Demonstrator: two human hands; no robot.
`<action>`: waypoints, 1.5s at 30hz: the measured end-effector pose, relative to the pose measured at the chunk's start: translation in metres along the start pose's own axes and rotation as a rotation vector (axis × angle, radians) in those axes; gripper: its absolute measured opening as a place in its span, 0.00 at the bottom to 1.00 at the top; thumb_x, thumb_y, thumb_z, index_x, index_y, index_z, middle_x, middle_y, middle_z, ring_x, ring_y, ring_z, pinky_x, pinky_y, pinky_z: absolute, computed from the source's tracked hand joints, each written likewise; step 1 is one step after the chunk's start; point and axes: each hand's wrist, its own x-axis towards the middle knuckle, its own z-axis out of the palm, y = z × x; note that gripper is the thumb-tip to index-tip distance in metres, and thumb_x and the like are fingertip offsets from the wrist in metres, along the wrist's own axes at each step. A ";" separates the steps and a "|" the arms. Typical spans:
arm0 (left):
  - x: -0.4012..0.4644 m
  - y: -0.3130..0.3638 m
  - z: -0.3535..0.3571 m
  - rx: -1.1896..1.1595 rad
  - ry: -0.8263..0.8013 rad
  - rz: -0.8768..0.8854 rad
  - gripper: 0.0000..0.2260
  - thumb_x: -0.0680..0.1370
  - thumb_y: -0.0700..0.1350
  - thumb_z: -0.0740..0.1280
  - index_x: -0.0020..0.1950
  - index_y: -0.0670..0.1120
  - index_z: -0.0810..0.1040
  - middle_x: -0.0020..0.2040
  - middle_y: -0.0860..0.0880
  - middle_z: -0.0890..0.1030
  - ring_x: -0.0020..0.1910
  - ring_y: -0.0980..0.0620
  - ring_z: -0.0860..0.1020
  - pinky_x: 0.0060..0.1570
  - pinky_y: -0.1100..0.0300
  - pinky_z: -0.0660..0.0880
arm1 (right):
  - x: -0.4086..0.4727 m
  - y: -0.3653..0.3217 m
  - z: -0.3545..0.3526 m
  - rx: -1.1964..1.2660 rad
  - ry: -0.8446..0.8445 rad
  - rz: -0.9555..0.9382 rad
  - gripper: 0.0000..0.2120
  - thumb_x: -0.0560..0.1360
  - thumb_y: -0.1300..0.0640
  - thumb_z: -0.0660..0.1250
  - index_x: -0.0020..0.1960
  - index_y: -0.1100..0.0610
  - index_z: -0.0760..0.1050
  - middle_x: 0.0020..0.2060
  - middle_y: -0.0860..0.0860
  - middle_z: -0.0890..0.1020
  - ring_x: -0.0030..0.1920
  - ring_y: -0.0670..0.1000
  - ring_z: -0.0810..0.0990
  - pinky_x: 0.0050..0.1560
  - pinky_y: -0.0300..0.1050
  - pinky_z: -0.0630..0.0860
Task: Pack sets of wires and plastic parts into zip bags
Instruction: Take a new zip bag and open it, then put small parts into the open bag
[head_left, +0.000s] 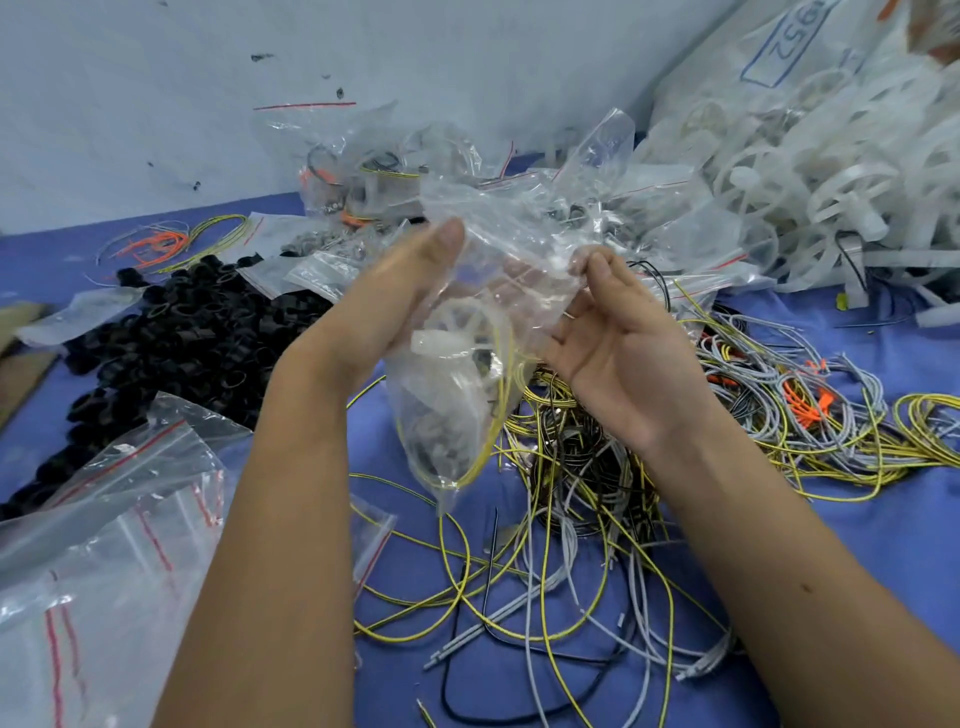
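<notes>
Hands meet at the middle of the scene, holding a clear zip bag (467, 332) up above the blue worktop (857, 545). The left hand (395, 301) lies along the bag's left side, fingers nearly straight, thumb up at the bag's upper edge. The right hand (618, 353) is palm up on the other side, its thumb and fingers pinching the top right of the bag. Inside the bag sit a white plastic wheel-like part (457, 327), a loop of yellow wire (501, 395) and some greyish bits lower down that are too blurred to name.

Under and to the right of the hands, loose wires (597, 519) sprawl over the worktop — yellow, grey, black and a few orange ones, all tangled. A heap of black plastic rings (171, 332) lies at the left, and nearer the camera a stack of empty zip bags (104, 545) with red seal lines. Behind the held bag, filled bags (363, 176) pile up against the pale wall. At the far right, a mound of white plastic parts (810, 171) spills from a large clear sack — its printed label is not readable.
</notes>
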 end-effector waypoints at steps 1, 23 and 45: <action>-0.001 0.000 -0.002 0.014 -0.029 -0.006 0.21 0.72 0.66 0.71 0.59 0.56 0.83 0.56 0.55 0.86 0.54 0.53 0.84 0.51 0.57 0.79 | 0.001 -0.002 0.000 0.025 0.033 -0.013 0.04 0.83 0.59 0.58 0.50 0.56 0.71 0.63 0.65 0.75 0.63 0.64 0.81 0.59 0.59 0.79; -0.014 -0.015 -0.039 -0.214 -0.130 0.061 0.17 0.73 0.51 0.78 0.59 0.58 0.79 0.63 0.42 0.83 0.43 0.45 0.85 0.32 0.58 0.81 | 0.005 0.011 -0.005 -0.525 0.224 0.155 0.42 0.70 0.23 0.54 0.51 0.61 0.82 0.43 0.62 0.85 0.39 0.57 0.86 0.41 0.49 0.81; -0.021 -0.004 -0.052 0.164 0.065 0.151 0.11 0.68 0.39 0.78 0.42 0.45 0.77 0.35 0.48 0.76 0.35 0.52 0.73 0.39 0.64 0.74 | 0.009 0.006 -0.008 -0.634 0.329 -0.180 0.09 0.81 0.54 0.69 0.45 0.55 0.84 0.39 0.53 0.86 0.37 0.50 0.82 0.36 0.46 0.80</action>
